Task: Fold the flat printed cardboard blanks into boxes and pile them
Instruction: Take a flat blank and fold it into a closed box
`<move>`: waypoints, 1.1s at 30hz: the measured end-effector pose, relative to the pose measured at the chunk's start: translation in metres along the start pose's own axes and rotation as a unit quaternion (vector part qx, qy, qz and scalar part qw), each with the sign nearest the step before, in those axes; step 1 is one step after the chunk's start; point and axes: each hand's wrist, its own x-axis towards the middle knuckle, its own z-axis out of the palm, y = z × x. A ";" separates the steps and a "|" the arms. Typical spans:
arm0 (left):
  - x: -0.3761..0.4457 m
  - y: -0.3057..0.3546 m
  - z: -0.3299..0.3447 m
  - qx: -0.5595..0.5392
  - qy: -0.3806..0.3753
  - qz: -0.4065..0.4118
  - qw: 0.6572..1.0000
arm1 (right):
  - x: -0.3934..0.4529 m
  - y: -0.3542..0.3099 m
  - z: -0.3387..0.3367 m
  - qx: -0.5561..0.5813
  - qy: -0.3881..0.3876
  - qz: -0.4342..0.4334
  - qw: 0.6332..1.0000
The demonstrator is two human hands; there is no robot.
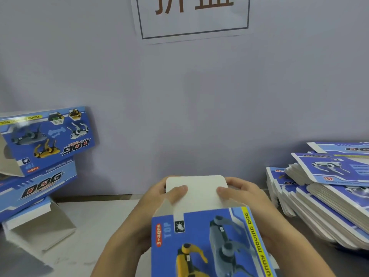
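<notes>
Here the box (207, 242) sits low and central between both hands, its white end flap (196, 189) raised toward the wall. The left hand (159, 198) and right hand (241, 194) grip it from either side, thumbs pressing the flap. Flat blanks (327, 198) pile at right; folded boxes (40, 156) stack at left.
</notes>
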 end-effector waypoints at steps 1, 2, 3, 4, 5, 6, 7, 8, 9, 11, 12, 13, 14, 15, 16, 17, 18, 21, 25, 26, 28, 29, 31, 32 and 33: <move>0.000 -0.004 -0.004 -0.005 0.007 0.014 1.000 | 0.001 0.002 0.001 0.009 -0.008 0.003 1.000; 0.000 -0.005 -0.006 -0.007 0.013 0.016 1.000 | 0.001 0.002 0.002 0.006 -0.006 0.011 1.000; 0.000 -0.006 -0.006 -0.005 0.011 0.019 1.000 | 0.003 0.005 0.002 0.004 -0.009 0.009 1.000; -0.001 -0.005 -0.006 -0.011 0.009 0.014 1.000 | 0.000 0.002 0.004 -0.004 0.002 0.004 1.000; 0.000 -0.005 -0.005 -0.011 0.008 0.013 1.000 | -0.001 0.002 0.004 -0.007 0.006 -0.010 1.000; -0.001 -0.001 -0.002 -0.012 0.012 0.017 1.000 | -0.003 -0.001 0.005 -0.005 0.015 -0.016 1.000; -0.001 -0.001 -0.001 -0.008 0.019 0.025 0.999 | -0.002 -0.001 0.004 0.009 0.019 -0.022 1.000; -0.002 0.001 0.001 -0.008 0.026 0.033 0.999 | -0.003 -0.003 0.004 0.018 0.023 -0.021 0.999; -0.003 0.001 0.002 -0.003 0.035 0.044 0.998 | -0.003 -0.002 0.003 0.029 0.020 -0.025 0.999; -0.005 0.002 0.003 0.006 0.043 0.061 0.997 | -0.003 -0.002 0.003 0.036 0.022 -0.027 0.999; -0.007 0.003 0.004 0.010 0.045 0.067 0.997 | -0.004 -0.004 0.004 0.038 0.026 -0.028 0.999; -0.008 0.003 0.004 0.012 0.047 0.072 0.996 | -0.003 -0.003 0.004 0.042 0.022 -0.033 0.998; -0.010 0.004 0.004 0.008 0.050 0.073 0.996 | -0.004 -0.004 0.005 0.044 0.023 -0.034 0.998; -0.011 0.004 0.003 0.005 0.053 0.077 0.996 | -0.004 -0.004 0.005 0.048 0.021 -0.037 0.998; -0.012 0.005 0.003 0.004 0.055 0.082 0.995 | -0.005 -0.004 0.005 0.049 0.019 -0.039 0.998; -0.012 0.005 0.002 0.009 0.056 0.089 0.994 | -0.006 -0.004 0.005 0.049 0.017 -0.044 0.998; -0.012 0.005 0.002 0.015 0.055 0.095 0.994 | -0.006 -0.004 0.005 0.047 0.018 -0.049 0.998; -0.010 0.003 0.000 0.045 0.062 0.099 0.992 | -0.004 -0.002 0.004 0.035 0.030 -0.060 0.997; -0.012 0.007 0.000 0.006 0.041 0.075 0.996 | -0.002 0.001 0.004 0.025 0.026 -0.055 0.998; -0.012 0.009 0.002 -0.025 0.034 0.065 0.997 | -0.002 0.001 0.003 0.037 0.027 -0.056 0.997; -0.012 0.012 0.008 -0.071 0.047 0.049 0.995 | -0.001 0.001 0.001 0.071 0.055 -0.070 0.994; -0.013 0.014 0.008 -0.095 0.058 0.045 0.993 | 0.000 0.002 -0.002 0.091 0.076 -0.076 0.990; -0.019 0.017 0.009 -0.133 -0.001 0.050 0.990 | 0.002 0.002 -0.010 0.128 0.118 -0.081 0.982; -0.025 0.020 0.010 -0.137 -0.053 0.057 0.987 | 0.003 0.002 -0.013 0.139 0.135 -0.086 0.977; -0.028 0.025 0.012 -0.113 -0.086 0.059 0.988 | 0.003 0.002 -0.016 0.149 0.151 -0.091 0.973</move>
